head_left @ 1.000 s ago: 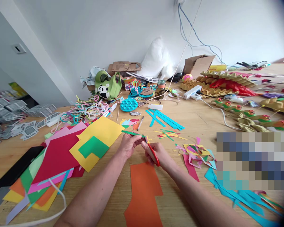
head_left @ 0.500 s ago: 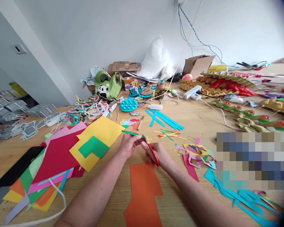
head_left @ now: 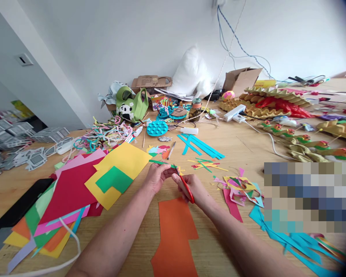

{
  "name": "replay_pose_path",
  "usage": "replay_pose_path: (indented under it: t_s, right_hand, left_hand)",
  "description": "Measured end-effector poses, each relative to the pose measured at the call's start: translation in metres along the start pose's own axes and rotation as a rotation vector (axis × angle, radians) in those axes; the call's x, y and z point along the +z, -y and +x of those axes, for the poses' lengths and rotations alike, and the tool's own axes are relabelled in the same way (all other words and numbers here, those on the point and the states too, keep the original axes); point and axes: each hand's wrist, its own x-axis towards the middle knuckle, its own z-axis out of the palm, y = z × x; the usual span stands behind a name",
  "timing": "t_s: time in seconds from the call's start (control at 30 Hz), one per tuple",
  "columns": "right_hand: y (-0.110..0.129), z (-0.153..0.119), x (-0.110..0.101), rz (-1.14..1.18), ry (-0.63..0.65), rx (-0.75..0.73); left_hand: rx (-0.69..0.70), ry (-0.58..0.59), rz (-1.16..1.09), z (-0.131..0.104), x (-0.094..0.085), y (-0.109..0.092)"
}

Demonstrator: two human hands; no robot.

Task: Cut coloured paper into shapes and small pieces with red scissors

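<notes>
While the left hand is pinching a green strip, the right hand is gripping red scissors, whose blades are reaching the strip's right end between the hands. Beneath them a wooden bench is stretching out, an orange sheet lying on it on the near side of the hands. Coloured sheets are lying to their left, scraps to their right. Beyond them, blue strips are lying near, while a green bag and a white bundle are standing farther off before a pale wall. Compared with half a second ago, hands, scissors and strip are keeping almost the same places.
</notes>
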Motion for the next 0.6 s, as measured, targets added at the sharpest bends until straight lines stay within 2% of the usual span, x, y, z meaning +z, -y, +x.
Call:
replay_pose_path:
  t_s: [0.23, 0.43, 0.6]
  right_hand:
    - [0.0019, -0.0003, 0.0002, -0.034, -0.012, 0.021]
    - [0.006, -0.0017, -0.0015, -0.025, -0.004, 0.026]
    - [0.01, -0.0033, -0.0009, 0.027, -0.017, 0.059]
  left_hand:
    - [0.011, -0.063, -0.011, 0.0013, -0.0015, 0.0002]
    - [0.002, -0.063, -0.025, 0.0013, -0.0024, 0.0006]
    - [-0.003, -0.111, -0.058, -0.0018, 0.0023, 0.0036]
